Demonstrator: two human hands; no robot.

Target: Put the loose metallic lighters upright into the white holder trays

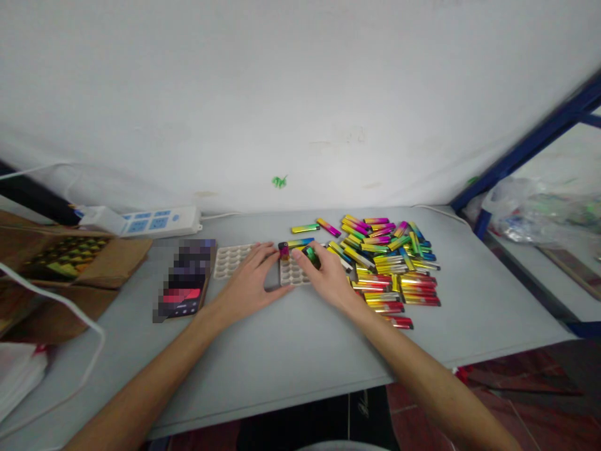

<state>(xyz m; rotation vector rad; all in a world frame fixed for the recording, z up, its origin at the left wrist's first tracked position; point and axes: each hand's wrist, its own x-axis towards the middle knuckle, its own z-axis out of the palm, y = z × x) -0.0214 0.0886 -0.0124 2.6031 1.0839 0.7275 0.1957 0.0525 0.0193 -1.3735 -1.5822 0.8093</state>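
My left hand point(248, 282) spreads over the gap between two pale trays with rows of round pockets. Its fingers are apart, and the thumb reaches along the near edge of the right tray point(292, 277). The left tray point(228, 260) lies partly under that hand. A purple and gold lighter point(283, 252) stands upright in the right tray's far left corner. Over the same tray, my right hand point(331, 279) is closed on a green lighter point(310, 254), partly hidden by the fingers. Behind it lies a blue and yellow lighter point(300, 242).
A loose pile of shiny multicoloured lighters point(385, 250) spreads over the grey table point(300, 357) at right. On the left are a phone point(188, 282), a white power strip point(162, 220) and an open cardboard box point(101, 260) holding lighters. A white cable point(70, 300) crosses there.
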